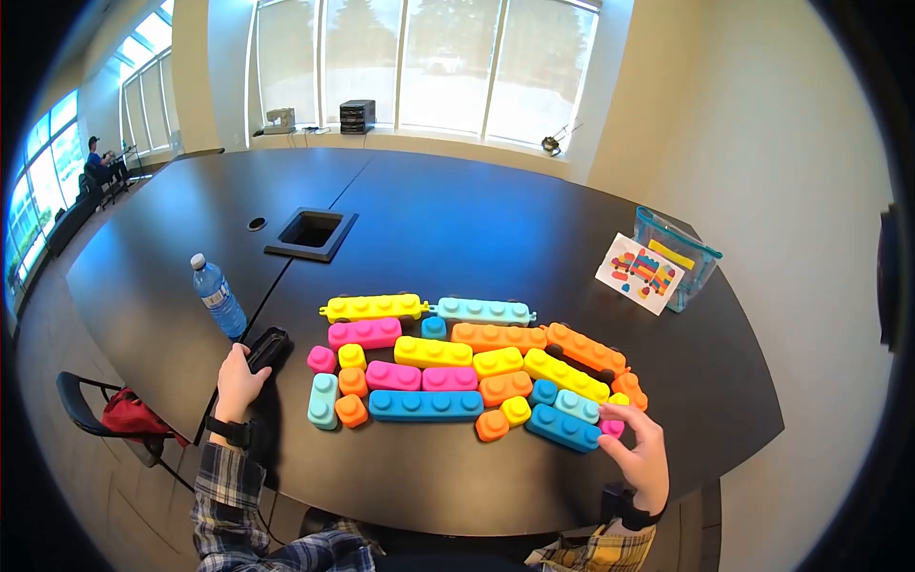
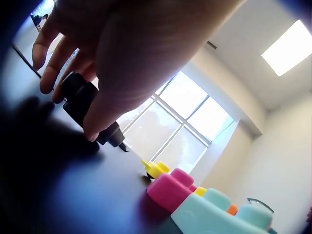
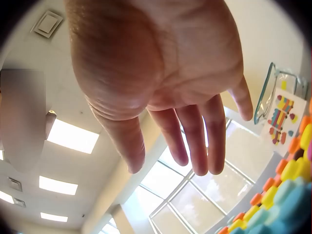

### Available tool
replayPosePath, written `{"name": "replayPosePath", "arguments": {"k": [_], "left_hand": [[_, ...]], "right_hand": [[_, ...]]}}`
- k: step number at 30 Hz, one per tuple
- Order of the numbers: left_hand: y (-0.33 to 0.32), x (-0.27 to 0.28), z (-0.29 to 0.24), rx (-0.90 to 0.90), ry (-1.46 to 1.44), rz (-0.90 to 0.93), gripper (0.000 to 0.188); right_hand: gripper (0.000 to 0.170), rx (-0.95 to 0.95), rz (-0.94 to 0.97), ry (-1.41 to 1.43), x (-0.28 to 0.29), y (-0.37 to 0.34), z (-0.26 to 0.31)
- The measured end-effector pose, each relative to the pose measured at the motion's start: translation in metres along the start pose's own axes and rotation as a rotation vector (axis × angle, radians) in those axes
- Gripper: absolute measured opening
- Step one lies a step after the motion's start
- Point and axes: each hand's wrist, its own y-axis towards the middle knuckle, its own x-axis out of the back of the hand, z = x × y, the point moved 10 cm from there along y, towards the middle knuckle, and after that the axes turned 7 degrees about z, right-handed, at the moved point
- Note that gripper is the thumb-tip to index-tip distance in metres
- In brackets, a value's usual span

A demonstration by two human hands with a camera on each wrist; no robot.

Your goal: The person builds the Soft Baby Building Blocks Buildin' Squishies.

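Note:
My left hand (image 1: 241,383) is at the left of the blocks, thumb and fingers around a black elongated object (image 1: 268,350) on the table. In the left wrist view this object (image 2: 80,97) narrows to a thin tip; its kind does not show. My right hand (image 3: 165,92) holds nothing, its fingers loosely extended over the right end of the blocks. Nearest to it are a long blue block (image 1: 563,428), a light teal block (image 1: 577,406) and a pink block (image 1: 612,428). Several more soft studded blocks lie grouped between my hands, including a yellow wheeled one (image 1: 374,307) and a light teal wheeled one (image 1: 483,312).
A water bottle (image 1: 219,297) stands beyond my left hand. At the back right, a picture card (image 1: 640,275) leans against a clear zip bag (image 1: 703,255). A square table opening (image 1: 313,234) lies farther back. One person (image 1: 103,162) sits far left.

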Motion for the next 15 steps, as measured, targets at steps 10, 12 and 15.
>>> {"name": "replayPosePath", "arguments": {"k": [10, 12, 15], "left_hand": [[-0.050, 0.066, -0.047, -0.294, 0.071, -0.248, 0.058], [-0.076, 0.101, -0.065, -0.184, -0.181, -0.259, 0.035], [-0.116, 0.122, -0.052, -0.072, -0.457, -0.432, 0.013]], "right_hand": [[0.038, -0.079, -0.263, -0.239, 0.055, -0.039, -0.021], [0.034, -0.089, -0.285, -0.228, 0.061, -0.052, -0.025], [0.025, -0.067, -0.479, -0.093, 0.072, -0.078, -0.040]]}}
